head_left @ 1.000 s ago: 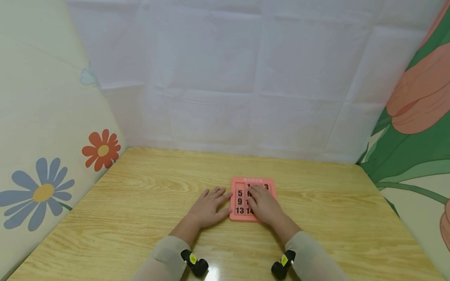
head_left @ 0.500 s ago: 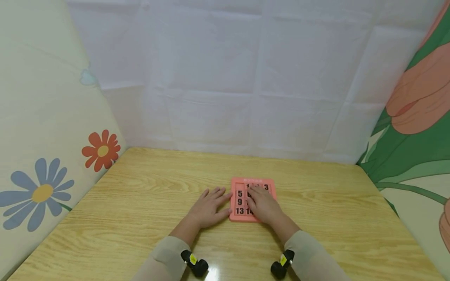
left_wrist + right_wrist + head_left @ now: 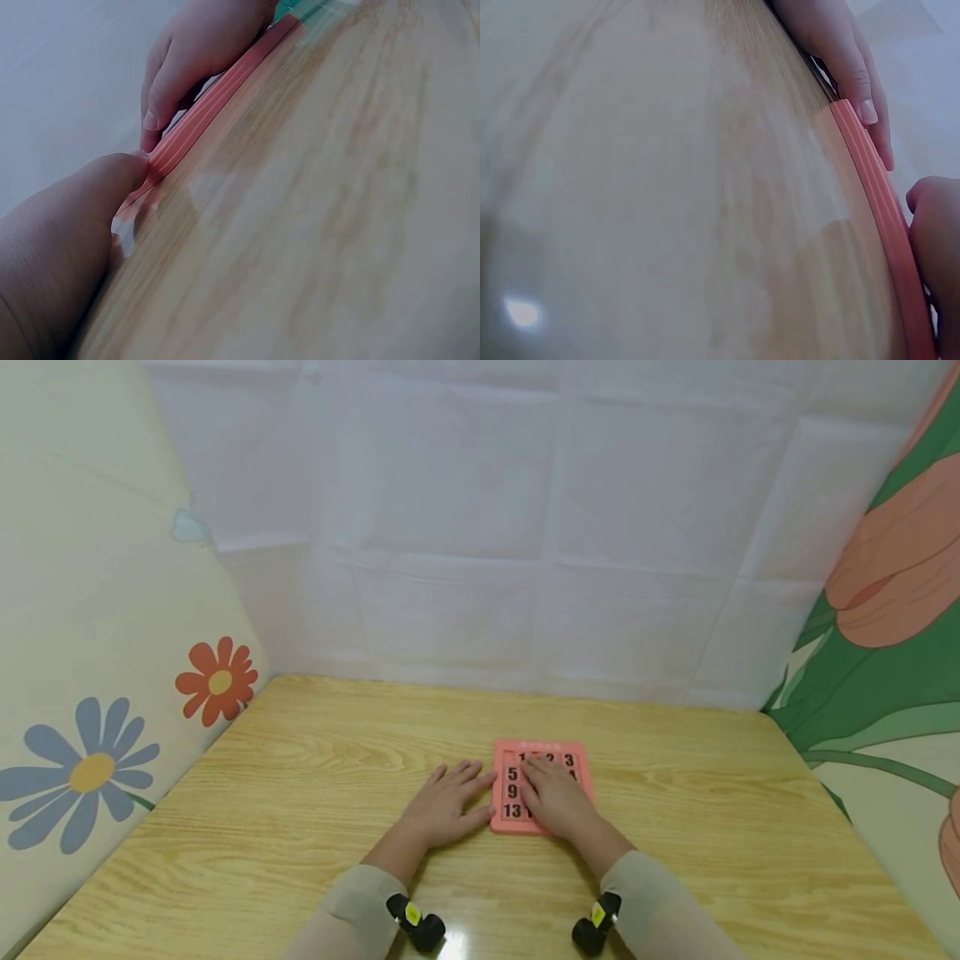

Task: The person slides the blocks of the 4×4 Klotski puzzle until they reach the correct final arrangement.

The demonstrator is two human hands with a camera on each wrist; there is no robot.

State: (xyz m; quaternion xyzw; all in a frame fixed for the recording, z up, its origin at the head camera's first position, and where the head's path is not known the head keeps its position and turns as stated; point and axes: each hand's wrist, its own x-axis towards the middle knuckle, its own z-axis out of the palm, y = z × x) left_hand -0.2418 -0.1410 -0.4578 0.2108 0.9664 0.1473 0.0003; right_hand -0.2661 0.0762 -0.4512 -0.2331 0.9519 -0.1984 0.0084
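Observation:
A pink sliding number puzzle (image 3: 498, 822) lies flat on the wooden table, its tiles marked with black numbers. My left hand (image 3: 444, 804) rests palm down at its left side, fingers spread. The left thumb (image 3: 133, 171) touches the puzzle's edge in the left wrist view. Over the tiles lies my right hand (image 3: 558, 795), its fingertips on the upper rows near the tile marked 1 (image 3: 522, 757). Tiles 2 (image 3: 550, 757) and 3 (image 3: 569, 760) show beyond the fingers. Several tiles in the middle and lower right are hidden under this hand.
The wooden table (image 3: 315, 760) spreads around the puzzle. A white cloth (image 3: 465, 527) hangs behind it. Flower-printed panels stand at the left (image 3: 90, 610) and right (image 3: 885, 693). Black wrist cameras sit on the left cuff (image 3: 417, 924) and right cuff (image 3: 596, 924).
My right hand has shifted slightly left across the puzzle. The tile marked 1 has slid left, toward the top-left corner gap. My left hand stays in place.

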